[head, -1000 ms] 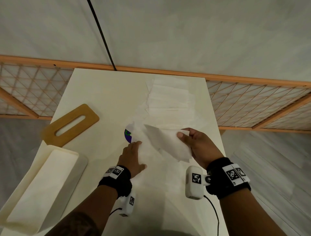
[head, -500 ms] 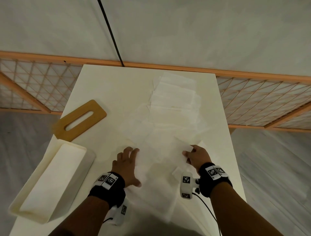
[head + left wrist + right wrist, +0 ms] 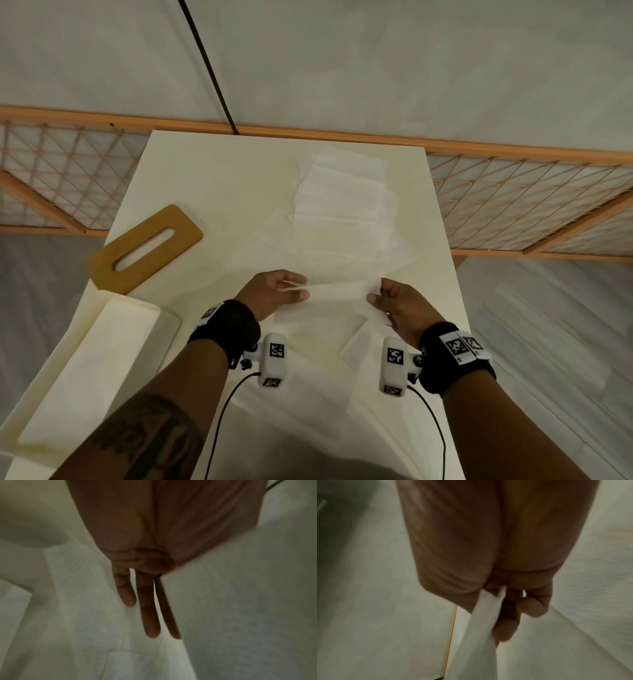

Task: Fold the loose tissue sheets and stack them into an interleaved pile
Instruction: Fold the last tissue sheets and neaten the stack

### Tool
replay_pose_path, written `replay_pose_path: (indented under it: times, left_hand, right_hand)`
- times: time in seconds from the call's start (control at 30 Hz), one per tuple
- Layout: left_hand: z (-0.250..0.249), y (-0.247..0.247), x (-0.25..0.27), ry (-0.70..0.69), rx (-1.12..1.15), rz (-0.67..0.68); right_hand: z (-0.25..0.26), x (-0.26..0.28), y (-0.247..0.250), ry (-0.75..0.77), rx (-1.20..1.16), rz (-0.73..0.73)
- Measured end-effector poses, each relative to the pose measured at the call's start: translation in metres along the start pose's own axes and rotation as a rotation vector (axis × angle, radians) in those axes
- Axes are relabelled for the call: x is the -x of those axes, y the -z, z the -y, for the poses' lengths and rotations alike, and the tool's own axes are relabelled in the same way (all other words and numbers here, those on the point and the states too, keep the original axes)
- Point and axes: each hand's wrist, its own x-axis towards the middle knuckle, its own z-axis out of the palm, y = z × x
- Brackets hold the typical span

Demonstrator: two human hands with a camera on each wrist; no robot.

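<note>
A thin white tissue sheet (image 3: 337, 291) is stretched between my two hands just above the table's middle. My left hand (image 3: 301, 287) pinches its left end between thumb and fingers. In the left wrist view three fingers (image 3: 149, 608) point straight out beside the sheet (image 3: 240, 601). My right hand (image 3: 375, 291) pinches the right end, and the right wrist view shows the sheet (image 3: 481, 628) clamped between thumb and curled fingers (image 3: 530, 608). More loose sheets (image 3: 356, 339) lie flat under the hands. A layered pile of tissues (image 3: 342, 195) sits at the far side.
The cream table (image 3: 205, 178) carries a wooden lid with a slot (image 3: 147, 246) at the left. A white open tissue box (image 3: 85, 377) stands at the near left corner. A wooden lattice rail (image 3: 513, 205) runs behind and beside the table.
My right hand lowered the sheet toward the table. My left hand lifted off the flat sheets and took hold of the sheet's left end, so it now spans both hands.
</note>
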Motion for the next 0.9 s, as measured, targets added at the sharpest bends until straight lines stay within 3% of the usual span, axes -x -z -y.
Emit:
replay_pose_path:
  times: [0.13,0.3,0.4,0.53,0.63,0.67,0.73,0.83,0.9]
  left_hand:
    - [0.018,0.004,0.002,0.096,0.127,-0.057]
    - [0.031,0.007,0.0,0.001,-0.159,-0.285]
    - [0.038,0.009,0.0,-0.038,-0.351,-0.336]
    - [0.04,0.006,0.003,-0.087,-0.382,-0.369]
    - [0.048,0.008,0.01,-0.284,-0.467,-0.446]
    - [0.051,0.008,0.016,-0.372,-0.541,-0.422]
    - [0.056,0.006,0.029,-0.477,-0.769,-0.22]
    - [0.058,-0.002,0.041,-0.429,-1.087,0.13]
    - [0.059,-0.006,0.042,-0.401,-1.174,0.193]
  right_hand:
    - [-0.013,-0.006,-0.004,-0.02,0.167,-0.203]
    - [-0.035,-0.003,-0.023,-0.05,0.615,-0.477]
    - [-0.051,0.016,-0.041,0.049,0.885,-0.301]
    - [-0.068,0.023,-0.064,0.086,1.109,-0.01]
    - [-0.078,0.021,-0.075,0.027,1.219,0.047]
    - [-0.08,0.019,-0.077,0.02,1.224,0.041]
    - [-0.082,0.015,-0.077,0.026,1.237,0.028]
    - [-0.081,0.013,-0.077,0.052,1.249,0.035]
    - [-0.077,0.013,-0.078,0.064,1.286,0.051]
